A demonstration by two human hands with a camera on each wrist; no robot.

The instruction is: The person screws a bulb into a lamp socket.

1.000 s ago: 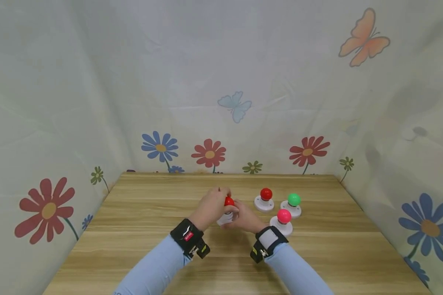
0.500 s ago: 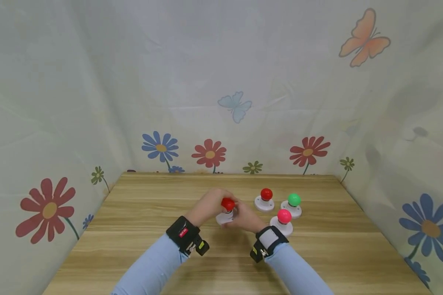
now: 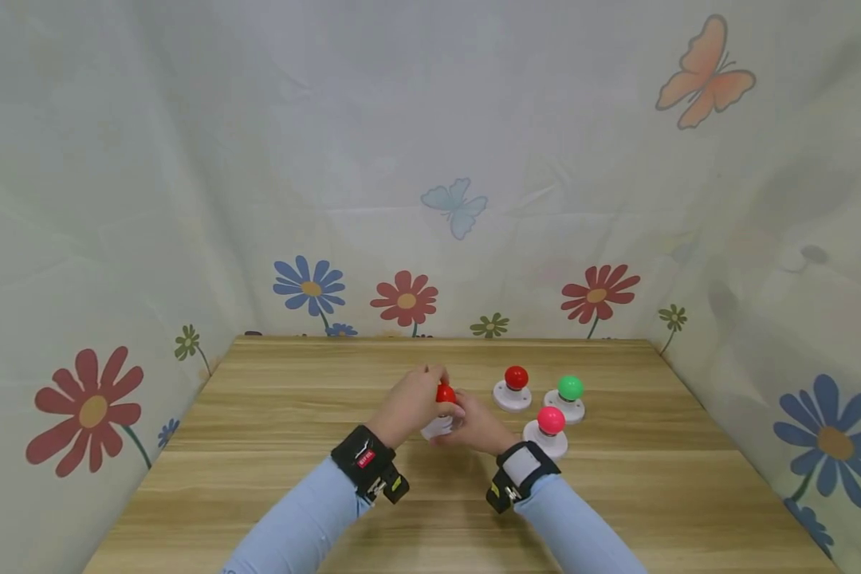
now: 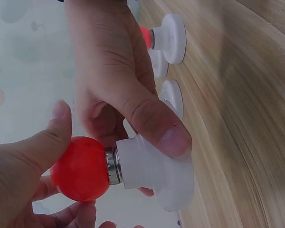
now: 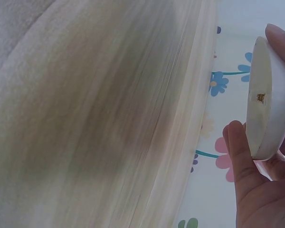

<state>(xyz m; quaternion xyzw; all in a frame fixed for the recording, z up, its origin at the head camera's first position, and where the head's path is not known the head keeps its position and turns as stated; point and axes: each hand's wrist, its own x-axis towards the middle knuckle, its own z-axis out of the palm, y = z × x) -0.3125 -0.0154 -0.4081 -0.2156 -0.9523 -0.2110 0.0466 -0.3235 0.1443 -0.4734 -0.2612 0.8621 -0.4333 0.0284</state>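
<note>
My left hand (image 3: 407, 404) curls its thumb and fingers round a red light bulb (image 4: 81, 169) at the middle of the table. The bulb's silver screw cap (image 4: 113, 166) shows partly, its far end inside a white round lamp holder (image 4: 173, 183). My right hand (image 3: 479, 426) grips that holder, thumb along the flange in the left wrist view. In the right wrist view the holder's hollow underside (image 5: 260, 114) faces the camera, raised off the table, with fingers at its rim.
To the right, three more white holders stand on the wooden table (image 3: 294, 494), bearing a red bulb (image 3: 516, 377), a green bulb (image 3: 570, 388) and a pink bulb (image 3: 551, 420). Flower-printed cloth (image 3: 344, 159) encloses the back and sides.
The left hand turned about the bulb, baring more of it half a second ago, then turned back to nearly its earlier pose. The right hand keeps its hold on the lamp holder.
</note>
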